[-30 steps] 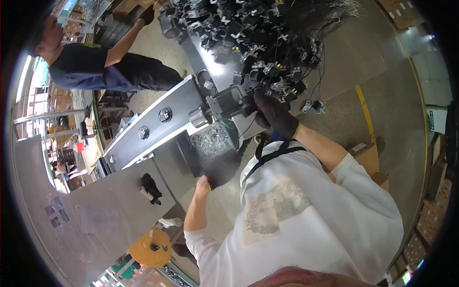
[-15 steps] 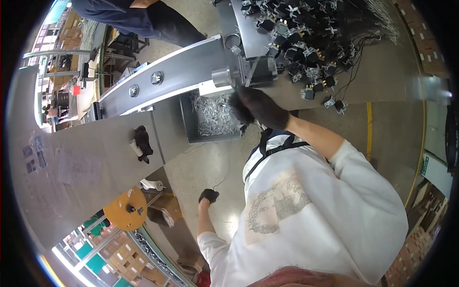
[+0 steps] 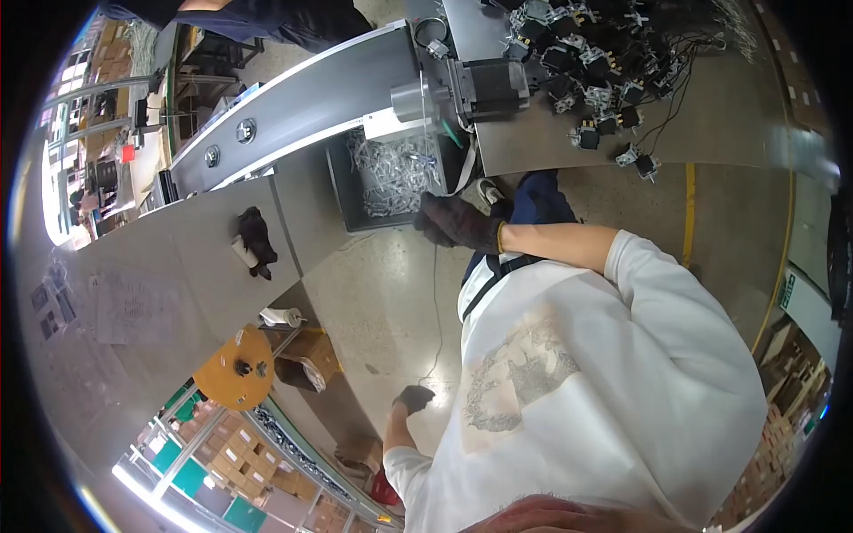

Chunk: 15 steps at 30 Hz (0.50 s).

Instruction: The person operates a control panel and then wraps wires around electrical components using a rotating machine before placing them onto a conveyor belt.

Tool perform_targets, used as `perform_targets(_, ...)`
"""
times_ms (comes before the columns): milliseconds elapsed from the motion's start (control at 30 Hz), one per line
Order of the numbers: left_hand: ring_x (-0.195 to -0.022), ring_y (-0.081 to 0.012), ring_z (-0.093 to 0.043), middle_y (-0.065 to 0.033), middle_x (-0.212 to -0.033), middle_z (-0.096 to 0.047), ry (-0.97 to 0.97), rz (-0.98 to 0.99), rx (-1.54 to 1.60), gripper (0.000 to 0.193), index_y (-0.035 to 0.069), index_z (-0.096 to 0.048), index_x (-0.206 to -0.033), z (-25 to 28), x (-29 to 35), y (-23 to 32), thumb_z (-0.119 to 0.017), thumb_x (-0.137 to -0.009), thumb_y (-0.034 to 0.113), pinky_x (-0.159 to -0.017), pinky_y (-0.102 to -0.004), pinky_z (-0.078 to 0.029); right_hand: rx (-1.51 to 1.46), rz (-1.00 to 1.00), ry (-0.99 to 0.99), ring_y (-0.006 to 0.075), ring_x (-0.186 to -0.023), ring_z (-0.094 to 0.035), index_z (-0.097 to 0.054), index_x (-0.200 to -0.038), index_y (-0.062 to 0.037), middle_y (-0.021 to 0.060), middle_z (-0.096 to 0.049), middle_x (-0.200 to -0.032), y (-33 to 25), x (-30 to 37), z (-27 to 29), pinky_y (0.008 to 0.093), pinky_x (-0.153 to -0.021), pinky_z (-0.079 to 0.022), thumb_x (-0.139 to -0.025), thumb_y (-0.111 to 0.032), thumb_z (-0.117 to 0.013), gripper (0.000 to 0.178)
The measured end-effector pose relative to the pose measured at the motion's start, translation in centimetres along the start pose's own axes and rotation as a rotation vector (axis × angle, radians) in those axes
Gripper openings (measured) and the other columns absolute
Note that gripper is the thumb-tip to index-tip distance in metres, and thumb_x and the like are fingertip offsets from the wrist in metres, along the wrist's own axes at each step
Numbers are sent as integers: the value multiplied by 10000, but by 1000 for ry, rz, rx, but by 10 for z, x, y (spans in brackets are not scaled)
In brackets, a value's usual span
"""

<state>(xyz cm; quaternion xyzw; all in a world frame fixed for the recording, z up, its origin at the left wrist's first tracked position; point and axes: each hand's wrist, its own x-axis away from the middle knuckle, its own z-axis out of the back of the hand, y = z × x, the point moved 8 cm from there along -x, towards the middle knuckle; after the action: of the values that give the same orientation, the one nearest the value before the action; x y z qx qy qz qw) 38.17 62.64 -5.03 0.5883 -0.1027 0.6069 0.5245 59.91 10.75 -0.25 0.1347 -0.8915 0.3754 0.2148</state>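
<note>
A thin dark cable runs down over the floor from one of my hands to the other. My right hand, in a dark knit glove, is closed around its upper part, just off the corner of the grey bin. Lower down and to the left, my left hand, gloved too, is closed at the cable's lower end; its fingers are partly hidden. Inside the bin lies a heap of small clear or silvery pieces. Above it stand a metal cylinder and a black motor at the conveyor's end.
Two round parts ride on the grey conveyor. A pile of black-and-metal parts with cables covers the table at the upper right. Another person's dark-clothed leg is beyond the conveyor. A dark glove lies on the left table.
My right hand has come down and toward me from beside the metal cylinder. My left hand has shifted right and lower. More cable shows between them, and the view has moved slightly.
</note>
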Motion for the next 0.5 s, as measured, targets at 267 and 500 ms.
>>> perform_targets(267, -827, -337, -731, -181, -910, -736, -124, 181, -51, 324, 116, -772, -818, -1, -94, -41, -537, -879, 331, -685, -474, -538, 163, -14, -35, 116, -509, -528, -630, -908, -43, 24, -599, -679, -34, 17, -6, 286, -502, -432, -1082, -479, -385, 529)
perform_targets(500, -826, -374, -705, -171, -872, -726, 630, -2, 254, 247, 96, -744, -818, 245, -231, -47, -625, -843, 311, -721, -486, -546, 574, 3, -63, 148, -656, -659, -650, -970, -21, 61, -697, -787, -68, -13, 21, 336, -698, -543, -1065, -472, -414, 518)
